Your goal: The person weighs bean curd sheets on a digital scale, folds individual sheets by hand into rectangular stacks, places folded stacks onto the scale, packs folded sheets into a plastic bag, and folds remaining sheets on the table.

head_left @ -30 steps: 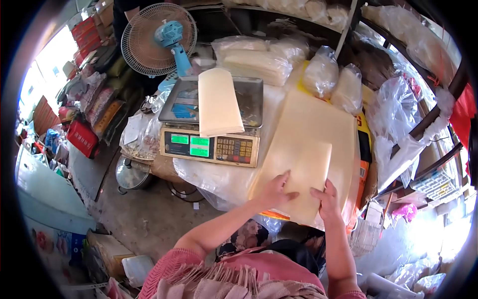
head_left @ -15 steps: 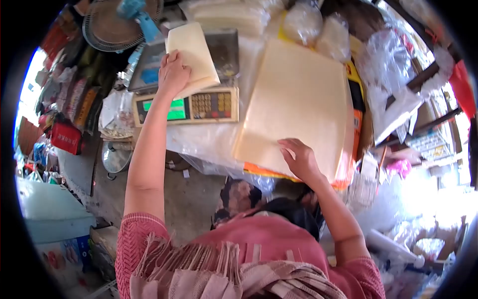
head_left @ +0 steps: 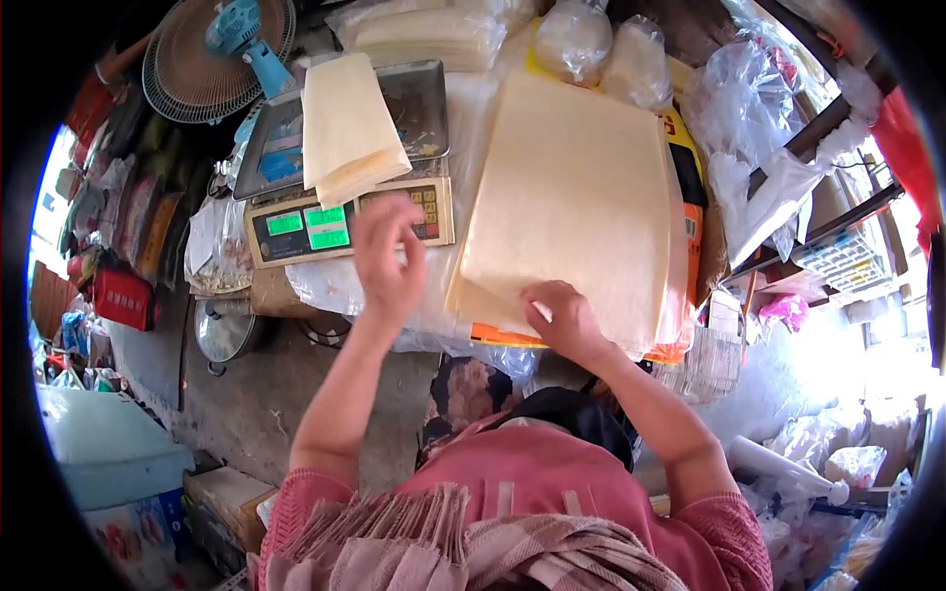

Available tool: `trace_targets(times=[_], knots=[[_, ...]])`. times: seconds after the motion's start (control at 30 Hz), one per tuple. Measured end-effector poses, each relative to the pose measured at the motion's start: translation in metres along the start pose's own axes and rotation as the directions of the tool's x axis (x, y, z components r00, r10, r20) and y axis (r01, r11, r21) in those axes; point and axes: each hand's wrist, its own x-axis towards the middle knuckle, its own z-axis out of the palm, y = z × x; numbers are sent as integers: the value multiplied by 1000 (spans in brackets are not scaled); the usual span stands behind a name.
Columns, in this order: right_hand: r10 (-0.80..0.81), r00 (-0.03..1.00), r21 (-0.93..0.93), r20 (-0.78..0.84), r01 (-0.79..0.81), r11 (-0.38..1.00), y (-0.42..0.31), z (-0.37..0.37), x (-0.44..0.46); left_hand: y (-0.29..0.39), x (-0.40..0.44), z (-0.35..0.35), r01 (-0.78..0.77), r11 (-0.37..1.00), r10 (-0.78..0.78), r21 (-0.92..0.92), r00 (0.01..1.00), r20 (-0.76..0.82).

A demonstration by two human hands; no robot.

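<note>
A folded bundle of thin cream sheets [head_left: 350, 123] lies on the metal pan of a digital scale [head_left: 248, 236], overhanging its lit green display and keypad. My left hand [head_left: 389, 261] is in the air just in front of the scale, empty, its thumb apart from its somewhat blurred fingers. To the right lies a broad flat stack of cream sheets [head_left: 581, 187]. At its near edge my right hand [head_left: 567, 320] has its fingers curled in, apparently pinching the edge of the top sheet; the fingertips are partly hidden.
A blue fan [head_left: 232, 25] stands behind the scale. Plastic-wrapped sheets [head_left: 429, 39] and filled clear bags [head_left: 572, 39] line the table's back. Plastic bags [head_left: 754, 108] hang at right. A lidded pot [head_left: 222, 330] sits on the floor at left.
My left hand has let go of the folded bundle on the scale and drawn back toward me and to the right. My right hand's fingers have curled closed at the stack's near edge.
</note>
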Motion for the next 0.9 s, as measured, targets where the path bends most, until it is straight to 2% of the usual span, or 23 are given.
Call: trace_targets(times=[0.03, 0.07, 0.1, 0.2, 0.23, 0.27, 0.33, 0.37, 0.43, 0.47, 0.5, 0.53, 0.57, 0.6, 0.63, 0.67, 0.7, 0.73, 0.77, 0.8, 0.83, 0.87, 0.9], knots=[[181, 983, 76, 11, -182, 980, -2, -6, 2, -2, -16, 4, -13, 996, 23, -85, 993, 112], [355, 934, 149, 35, -356, 922, -2, -9, 3, 0, -30, 8, 40, 991, -15, -131, 983, 183], [362, 932, 163, -10, -355, 920, 2, -9, 5, 5, -40, 11, 96, 980, -49, -173, 966, 255], [373, 927, 141, 46, -375, 916, 7, -11, 6, 26, -43, 18, 237, 956, -193, -175, 953, 235], [371, 926, 167, 71, -378, 911, 12, -9, 7, 26, -43, 21, 232, 949, -176, -215, 953, 247], [429, 897, 219, 110, -443, 870, 16, -11, 8, 26, -45, 21, 369, 908, -273, -200, 881, 386], [527, 828, 311, 192, -560, 767, 22, -18, 14, 24, -49, 21, 609, 785, -419, -112, 655, 629], [549, 815, 378, 185, -574, 726, 34, -18, 17, 18, -53, 27, 439, 898, -334, 21, 649, 683], [635, 726, 326, 265, -687, 649, 50, -42, 38, 25, -55, 35, 95, 993, -114, 64, 756, 645], [605, 783, 74, 147, -619, 782, 76, -56, 54, 29, -58, 39, -84, 992, 7, 92, 777, 630], [620, 784, -119, -27, -619, 776, 92, -81, 77, 27, -65, 44, -148, 980, 24, 135, 757, 653], [534, 808, -143, -250, -576, 805, 78, -124, 102, 30, -63, 44, -144, 979, 13, 144, 748, 664], [257, 823, -244, -506, -423, 873, 71, -166, 121, 33, -60, 43, -137, 978, -3, 155, 740, 673], [45, 766, -68, -641, -115, 991, 71, -201, 139, 35, -59, 43, -127, 977, -23, 169, 732, 681], [-90, 723, -302, -685, -169, 938, 13, -231, 146, 34, -61, 44, -137, 975, -15, 172, 738, 675], [-166, 668, -319, -725, -113, 941, -29, -237, 142, 35, -59, 44, -137, 975, -22, 177, 727, 686], [-245, 656, -405, -714, -100, 909, -61, -235, 133, 37, -57, 43, -137, 974, -29, 181, 716, 697], [-341, 665, -471, -665, -18, 882, -63, -227, 124, 39, -56, 43, -135, 973, -37, 186, 706, 707], [-338, 726, -405, -599, 90, 910, -59, -211, 114, 39, -57, 44, -133, 974, -36, 183, 707, 706], [-305, 815, -436, -492, 73, 897, -53, -193, 103, 38, -57, 45, -132, 974, -36, 182, 708, 705], [-69, 901, -357, -427, -98, 929, -39, -170, 88, 37, -58, 45, -131, 974, -36, 182, 709, 705], [-59, 940, -307, -337, -50, 951, -29, -155, 79, 36, -59, 45, -130, 974, -41, 188, 707, 706], [123, 962, -258, -242, -186, 948, -9, -146, 74, 36, -60, 45, -132, 973, -43, 190, 705, 708]])
